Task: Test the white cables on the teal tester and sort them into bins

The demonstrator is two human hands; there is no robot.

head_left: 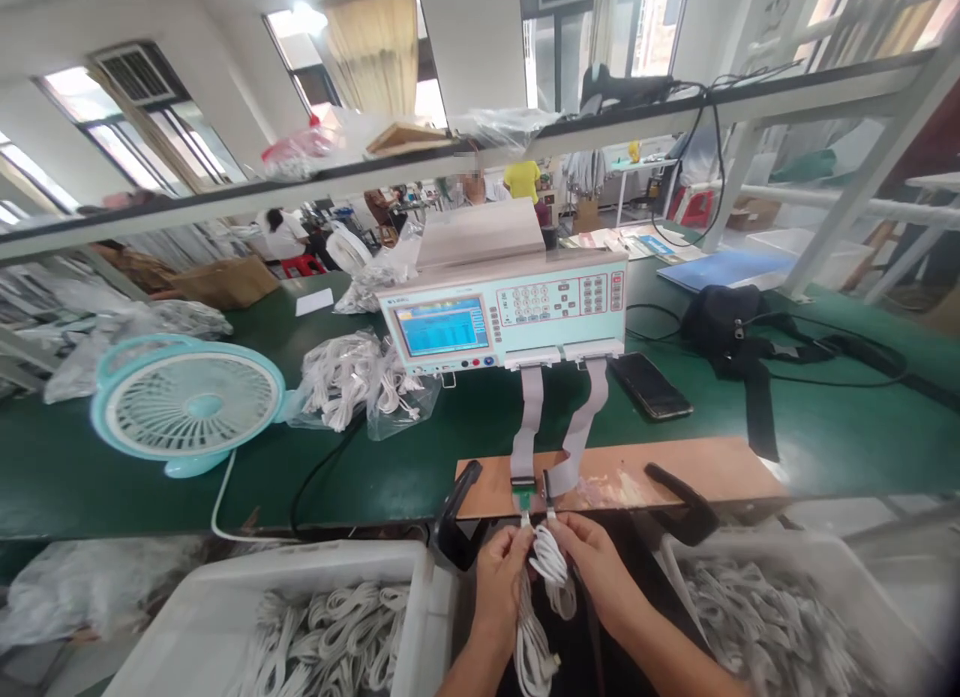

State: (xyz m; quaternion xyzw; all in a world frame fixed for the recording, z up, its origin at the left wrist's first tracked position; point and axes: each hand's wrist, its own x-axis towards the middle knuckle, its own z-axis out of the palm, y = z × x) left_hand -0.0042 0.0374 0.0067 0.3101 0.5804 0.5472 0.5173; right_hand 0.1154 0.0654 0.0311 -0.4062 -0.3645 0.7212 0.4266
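Note:
Both hands are at the front edge of the bench, below the tester. My left hand (501, 577) pinches a white cable (531, 632) near its plug, at the green connector board (524, 497). Beside it, my right hand (592, 562) grips the end of a coiled white cable (551, 557) at the second connector (550, 487). Two grey ribbon cables (527, 412) run from these connectors up to the tester (510, 312), whose screen is lit blue. Whether the plugs are fully seated cannot be made out.
White bins of bundled cables stand left (427, 587) and right (825, 552). Black clamps (457, 517) flank the brown board (615, 477). A fan (191, 402), bagged cables (341, 377), a phone (651, 385) and a black bag (720, 322) lie on the bench.

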